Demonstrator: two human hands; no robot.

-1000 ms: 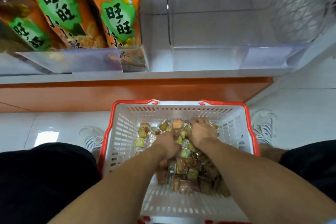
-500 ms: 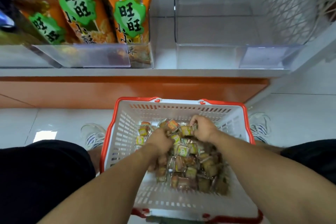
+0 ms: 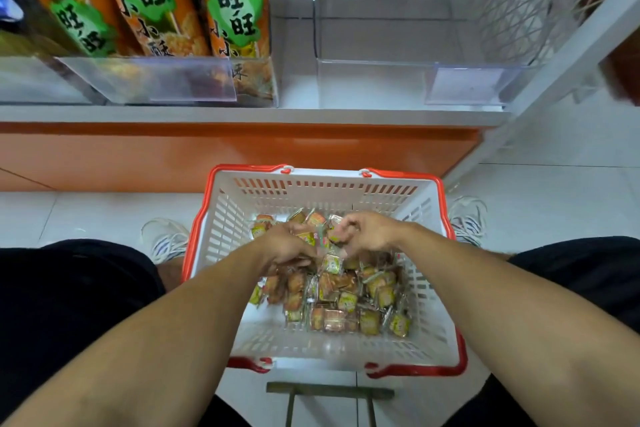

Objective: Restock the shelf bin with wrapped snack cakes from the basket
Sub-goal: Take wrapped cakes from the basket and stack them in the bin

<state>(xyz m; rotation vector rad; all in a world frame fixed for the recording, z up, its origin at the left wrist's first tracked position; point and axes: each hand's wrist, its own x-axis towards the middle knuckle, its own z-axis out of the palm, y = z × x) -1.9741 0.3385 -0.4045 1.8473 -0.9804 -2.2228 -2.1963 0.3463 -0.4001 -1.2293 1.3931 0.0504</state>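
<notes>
Both hands down in the basket, gathering wrapped snack cakes.

Left hand (image 3: pixel 289 246) and right hand (image 3: pixel 367 230) side by side, fingers curled round a clutch of crinkly, glossy snack cakes (image 3: pixel 346 302) (small square packets, yellow-green and orange, print too small to read). More of the heap loose just under and nearer than the grip, on the slotted white plastic floor of the basket (image 3: pixel 346 196), red-rimmed. Beyond the grip and higher, on the white shelf, the clear hard-plastic shelf bin (image 3: pixel 374 80), nothing showing inside. Left of that, tall shiny orange bags (image 3: pixel 239 10) with green bursts reading 旺旺, behind another clear front. Orange kick panel below the shelf; pale glossy floor tiles (image 3: pixel 554 204) under everything.
</notes>
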